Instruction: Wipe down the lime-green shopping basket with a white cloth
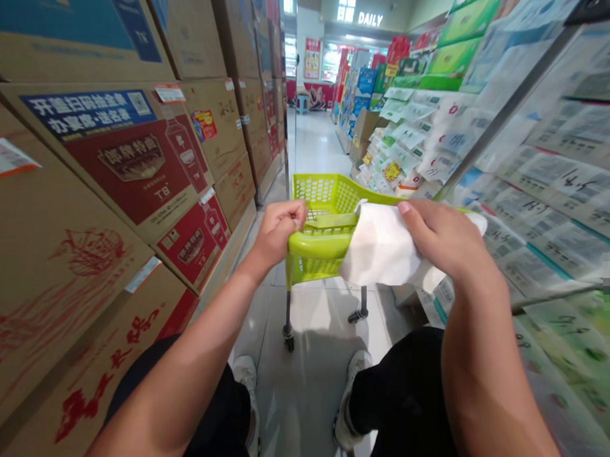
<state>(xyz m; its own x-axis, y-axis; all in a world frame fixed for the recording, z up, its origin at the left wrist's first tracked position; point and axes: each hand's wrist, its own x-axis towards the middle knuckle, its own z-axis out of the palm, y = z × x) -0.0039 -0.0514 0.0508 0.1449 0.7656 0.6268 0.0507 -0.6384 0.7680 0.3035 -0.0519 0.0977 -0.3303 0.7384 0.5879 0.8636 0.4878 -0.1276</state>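
A lime-green plastic shopping cart (319, 245) stands in front of me on dark wheels. My left hand (281, 230) is closed at the left corner of its handle, with the fingers curled over the rim. Draped across the right part of the handle is a white cloth (380, 244). My right hand (438, 234) presses down on this cloth, thumb along the top, its other fingers partly hidden. Through the lattice walls, the part of the basket (316, 188) that shows is green plastic; the cloth covers some of it.
Stacked cardboard boxes (132, 154) line the left side closely. On the right, shelves hold wrapped tissue packs (558, 173), and more packs (406, 135) are piled ahead. The tiled floor (316, 138) runs forward between them. A small blue stool (302, 103) stands far off.
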